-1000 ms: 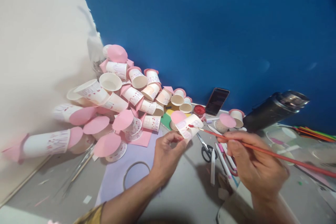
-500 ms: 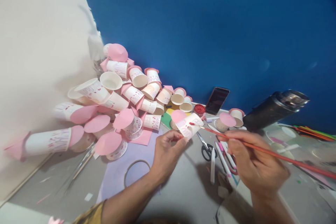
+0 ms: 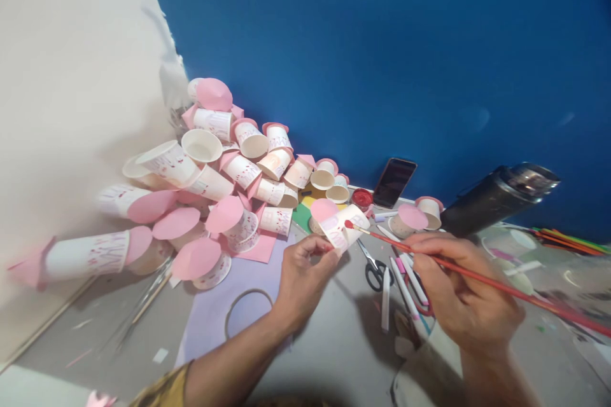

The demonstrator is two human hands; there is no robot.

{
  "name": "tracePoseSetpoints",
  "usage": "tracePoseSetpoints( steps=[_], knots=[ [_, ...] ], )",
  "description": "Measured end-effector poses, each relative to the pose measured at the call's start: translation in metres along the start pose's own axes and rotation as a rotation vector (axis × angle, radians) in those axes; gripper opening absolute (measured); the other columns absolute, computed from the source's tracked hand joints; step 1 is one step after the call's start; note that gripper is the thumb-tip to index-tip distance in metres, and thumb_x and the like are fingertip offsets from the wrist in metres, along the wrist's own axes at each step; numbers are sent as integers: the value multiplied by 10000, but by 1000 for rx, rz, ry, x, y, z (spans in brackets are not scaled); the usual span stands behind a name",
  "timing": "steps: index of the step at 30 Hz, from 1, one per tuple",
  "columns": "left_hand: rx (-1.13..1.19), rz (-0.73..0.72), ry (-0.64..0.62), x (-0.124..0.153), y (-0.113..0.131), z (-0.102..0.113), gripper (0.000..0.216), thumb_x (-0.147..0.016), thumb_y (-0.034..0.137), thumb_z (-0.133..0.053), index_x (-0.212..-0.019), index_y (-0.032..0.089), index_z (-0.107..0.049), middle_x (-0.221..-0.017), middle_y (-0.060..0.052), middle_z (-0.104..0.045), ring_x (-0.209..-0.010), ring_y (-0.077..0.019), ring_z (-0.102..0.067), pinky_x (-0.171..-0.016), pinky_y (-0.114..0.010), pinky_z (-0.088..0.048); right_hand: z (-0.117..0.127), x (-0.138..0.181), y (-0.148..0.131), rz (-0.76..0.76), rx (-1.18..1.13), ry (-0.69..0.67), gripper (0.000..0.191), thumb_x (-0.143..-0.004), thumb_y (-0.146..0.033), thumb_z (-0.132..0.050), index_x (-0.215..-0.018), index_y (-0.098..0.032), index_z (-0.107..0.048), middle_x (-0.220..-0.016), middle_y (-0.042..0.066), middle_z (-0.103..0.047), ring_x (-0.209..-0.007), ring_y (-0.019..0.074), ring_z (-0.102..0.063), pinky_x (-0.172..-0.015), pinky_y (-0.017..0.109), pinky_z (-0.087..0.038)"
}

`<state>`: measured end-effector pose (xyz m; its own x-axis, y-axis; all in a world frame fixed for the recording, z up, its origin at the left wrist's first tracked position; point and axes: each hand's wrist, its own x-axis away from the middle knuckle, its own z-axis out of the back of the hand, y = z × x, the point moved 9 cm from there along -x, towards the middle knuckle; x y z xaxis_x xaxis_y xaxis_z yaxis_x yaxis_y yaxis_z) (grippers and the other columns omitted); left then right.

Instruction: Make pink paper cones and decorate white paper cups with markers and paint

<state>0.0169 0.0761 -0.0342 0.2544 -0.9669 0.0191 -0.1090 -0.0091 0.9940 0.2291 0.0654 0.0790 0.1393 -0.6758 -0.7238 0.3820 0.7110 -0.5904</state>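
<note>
Barely shifted, the left hand [image 3: 305, 273] pinches a paper cup [image 3: 341, 229] above the bench [image 3: 334, 343]. The brush [image 3: 477, 276], pinched in the right hand's [image 3: 465, 302] grip, touches the cup's side. Best done, I judge, with the cup steady and the strokes light.

A heap of pink-trimmed paper cups [image 3: 229, 165] lay piled in the corner against the blue wall [image 3: 382, 44]. A smartphone [image 3: 394, 182] leaned on that wall, just beside a pot of red paint [image 3: 362, 198]. Black-handled scissors [image 3: 375, 267] lay near white markers [image 3: 384, 300], and a dark flask [image 3: 501, 198] was at the right.
</note>
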Motion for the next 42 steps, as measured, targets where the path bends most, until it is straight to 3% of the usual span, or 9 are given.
tracePoseSetpoints(
  steps=[13,20,28,34,39,42],
  knots=[
    [-18,5,4,1,-3,1,165,-705,307,-701,-612,190,-630,-703,1,-654,-736,-164,-554,-733,-296,-410,-11,-1,-3,59,69,-93,163,-892,-96,-676,-974,-232,-710,-951,18,-761,-890,189,-720,-776,288,-571],
    [-15,-3,1,1,-3,1,164,-713,290,-703,-608,192,-624,-696,6,-641,-723,-157,-543,-725,-292,-402,0,2,-3,47,73,37,158,-878,-93,-694,-967,-222,-718,-939,26,-753,-897,197,-723,-789,300,-590],
    [-14,3,-5,0,-2,0,182,-717,316,-710,-615,190,-629,-705,-4,-650,-740,-166,-545,-733,-298,-403,-8,0,-4,85,100,-43,156,-891,-96,-692,-982,-221,-716,-950,16,-759,-883,171,-717,-786,275,-578],
    [-19,17,-1,0,-3,0,172,-707,318,-700,-614,192,-630,-703,0,-648,-725,-162,-542,-713,-294,-400,-5,1,-3,69,63,-21,173,-891,-80,-685,-990,-220,-708,-966,13,-755,-940,172,-714,-832,267,-567],
    [-11,18,5,1,-3,1,163,-698,309,-699,-609,188,-635,-708,-6,-654,-737,-164,-547,-720,-294,-403,-10,0,-5,72,99,-71,150,-892,-97,-682,-967,-224,-708,-942,7,-760,-866,167,-717,-780,270,-571],
    [11,45,15,0,-3,1,166,-677,311,-706,-599,185,-632,-687,-2,-638,-704,-151,-522,-692,-286,-394,-5,-1,-6,73,83,-23,173,-878,-80,-683,-971,-223,-714,-946,15,-759,-893,185,-722,-814,293,-574]
  ],
)
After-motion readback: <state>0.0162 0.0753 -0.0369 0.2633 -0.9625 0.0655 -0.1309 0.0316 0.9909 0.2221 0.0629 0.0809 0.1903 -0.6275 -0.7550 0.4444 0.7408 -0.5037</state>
